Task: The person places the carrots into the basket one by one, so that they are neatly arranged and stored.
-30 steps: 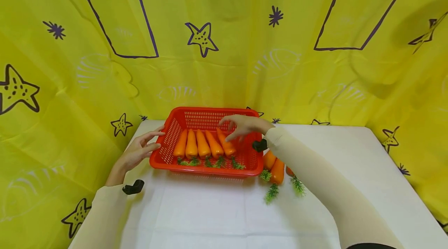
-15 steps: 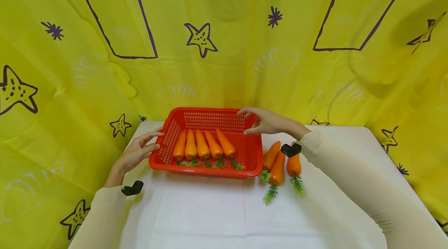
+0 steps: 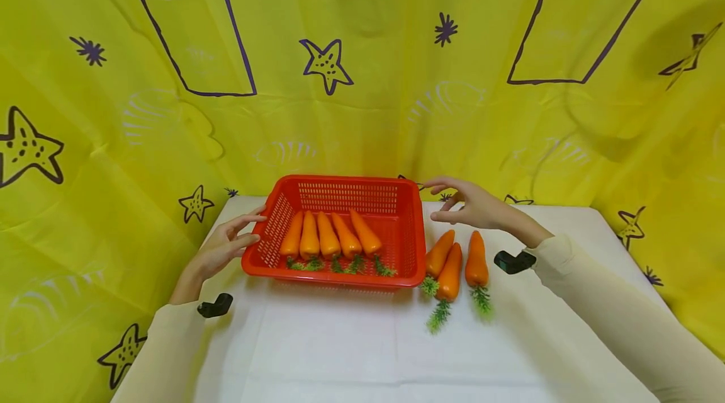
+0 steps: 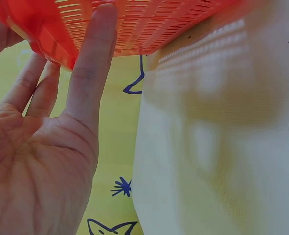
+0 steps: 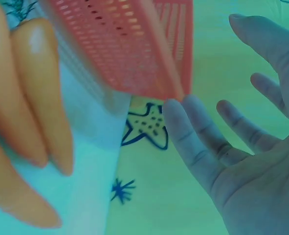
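Observation:
Several orange carrots (image 3: 328, 236) with leafy green tops lie side by side in a red slotted plastic basket (image 3: 334, 274). My left hand (image 3: 223, 245) rests against the basket's left end, its fingers fairly straight at the rim. In the left wrist view, the thumb (image 4: 93, 63) lies on the slotted wall. My right hand (image 3: 472, 204) is in the air just right of the basket, fingers spread and nothing held. Below it on the table are three more carrots: a left one (image 3: 439, 254), a middle one (image 3: 450, 274) and a right one (image 3: 477, 261).
A white-covered table (image 3: 323, 346) carries the basket and the loose carrots. Yellow cloth (image 3: 374, 119) printed with starfish and fish hangs close behind the table and along both sides. A dark wrist camera (image 3: 514, 262) sits on the right sleeve.
My right hand has left the rightmost carrot inside the basket and moved right, out past the rim. My left hand stays at the basket's left end.

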Available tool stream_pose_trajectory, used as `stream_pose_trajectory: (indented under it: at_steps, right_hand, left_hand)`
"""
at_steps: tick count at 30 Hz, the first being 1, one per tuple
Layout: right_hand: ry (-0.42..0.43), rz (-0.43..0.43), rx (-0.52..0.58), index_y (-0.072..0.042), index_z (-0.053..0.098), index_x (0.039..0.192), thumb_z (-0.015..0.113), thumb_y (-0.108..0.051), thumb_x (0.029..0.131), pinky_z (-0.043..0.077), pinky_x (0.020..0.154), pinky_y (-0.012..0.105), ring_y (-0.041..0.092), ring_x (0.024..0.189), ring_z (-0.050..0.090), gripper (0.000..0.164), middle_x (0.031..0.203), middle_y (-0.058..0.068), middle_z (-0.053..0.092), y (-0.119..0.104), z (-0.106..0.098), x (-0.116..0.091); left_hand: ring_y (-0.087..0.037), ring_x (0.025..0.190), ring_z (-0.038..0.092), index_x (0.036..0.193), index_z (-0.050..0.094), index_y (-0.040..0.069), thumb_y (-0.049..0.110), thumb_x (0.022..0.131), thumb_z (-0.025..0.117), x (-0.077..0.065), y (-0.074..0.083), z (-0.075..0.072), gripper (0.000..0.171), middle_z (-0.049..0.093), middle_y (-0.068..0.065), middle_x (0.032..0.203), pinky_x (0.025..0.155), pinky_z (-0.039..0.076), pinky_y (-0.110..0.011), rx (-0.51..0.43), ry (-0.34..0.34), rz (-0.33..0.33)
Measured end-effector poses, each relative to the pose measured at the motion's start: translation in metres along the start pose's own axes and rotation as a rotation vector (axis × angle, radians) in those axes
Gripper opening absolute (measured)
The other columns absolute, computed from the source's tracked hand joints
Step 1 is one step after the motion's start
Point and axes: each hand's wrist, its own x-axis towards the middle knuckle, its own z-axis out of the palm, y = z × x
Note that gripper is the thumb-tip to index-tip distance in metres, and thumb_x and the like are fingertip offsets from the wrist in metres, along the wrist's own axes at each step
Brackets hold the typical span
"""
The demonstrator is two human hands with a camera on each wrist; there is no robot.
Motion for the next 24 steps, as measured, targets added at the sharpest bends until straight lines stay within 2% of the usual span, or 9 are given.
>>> stream_pose_trajectory:
  at_steps: [9, 17, 21, 24]
  right_hand:
    - [0.048, 0.077, 0.015, -0.01, 0.05, 0.148, 0.078, -0.022, 0.094, 0.059, 0.076, 0.035, 0.029, 0.101, 0.069, 0.062, 0.143, 0.022, 0.052, 0.028, 0.003, -0.03]
    - [0.109, 0.169, 0.028, -0.007, 0.05, 0.147, 0.076, -0.023, 0.095, 0.06, 0.071, 0.039, 0.03, 0.094, 0.068, 0.061, 0.142, 0.029, 0.052, 0.05, 0.007, -0.057]
    - [0.107, 0.225, 0.038, -0.003, 0.048, 0.147, 0.075, -0.022, 0.096, 0.059, 0.067, 0.041, 0.032, 0.086, 0.068, 0.061, 0.139, 0.034, 0.049, 0.059, 0.01, -0.068]
    - [0.09, 0.258, 0.05, 0.0, 0.046, 0.147, 0.074, -0.02, 0.097, 0.058, 0.064, 0.04, 0.032, 0.076, 0.066, 0.061, 0.137, 0.037, 0.046, 0.066, 0.015, -0.074]
  left_hand:
    - [-0.005, 0.134, 0.046, 0.145, 0.046, -0.006, 0.009, 0.104, 0.058, 0.0, -0.001, 0.0, 0.045, 0.016, -0.011, 0.171, 0.093, 0.056, -0.032, 0.001, 0.001, 0.007]
    - [-0.004, 0.132, 0.048, 0.144, 0.045, -0.008, 0.007, 0.104, 0.058, 0.0, -0.003, 0.001, 0.044, 0.015, -0.012, 0.171, 0.092, 0.057, -0.033, -0.017, -0.008, 0.021]
    - [-0.01, 0.138, 0.043, 0.144, 0.046, -0.007, 0.007, 0.104, 0.058, 0.001, -0.003, 0.0, 0.044, 0.016, -0.011, 0.171, 0.094, 0.056, -0.03, -0.003, -0.005, 0.03]
    - [-0.022, 0.145, 0.038, 0.144, 0.046, -0.007, 0.007, 0.104, 0.058, 0.001, -0.002, -0.001, 0.044, 0.017, -0.011, 0.171, 0.095, 0.055, -0.03, 0.008, -0.003, 0.032]
